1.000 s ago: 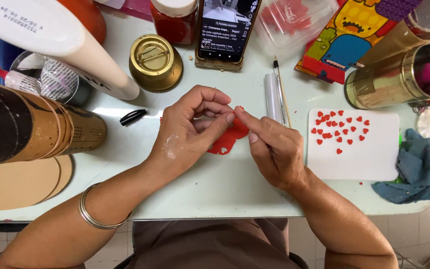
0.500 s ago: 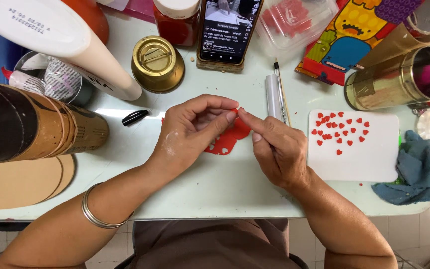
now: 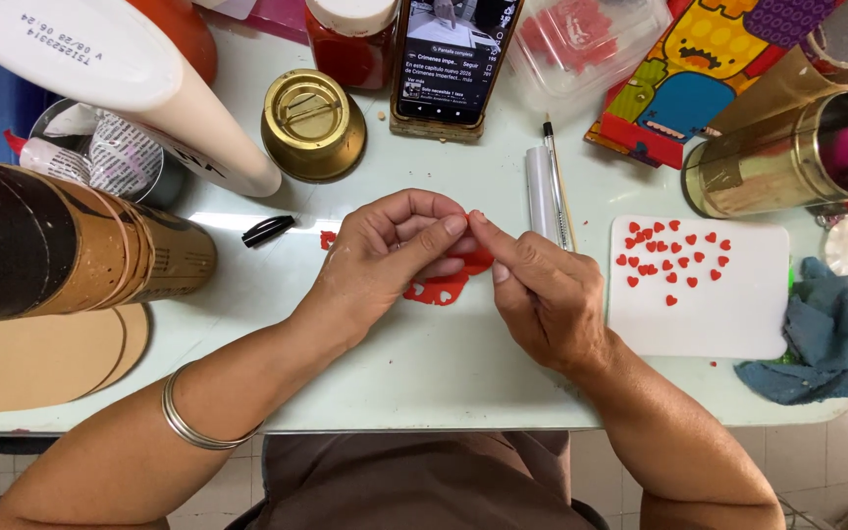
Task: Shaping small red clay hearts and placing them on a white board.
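Observation:
My left hand (image 3: 390, 255) and my right hand (image 3: 542, 290) meet fingertip to fingertip over the middle of the pale table (image 3: 424, 373). Between them they pinch a thin red sheet (image 3: 449, 285) with heart-shaped holes cut in it; most of it is hidden under my fingers. A white board (image 3: 704, 290) to the right carries several small red hearts (image 3: 669, 257). One small red scrap (image 3: 327, 238) lies just left of my left hand.
A phone (image 3: 453, 54) leans at the back centre beside a brass lid (image 3: 311, 123) and a red jar (image 3: 350, 39). Brown cardboard rolls (image 3: 71, 250) lie left, a black clip (image 3: 268, 231) nearby. A metal tin (image 3: 787, 147), blue cloth (image 3: 817, 339) and white tube (image 3: 542, 191) sit right.
Both hands have shifted very slightly while working the red sheet between the fingertips. Nothing else on the table has moved.

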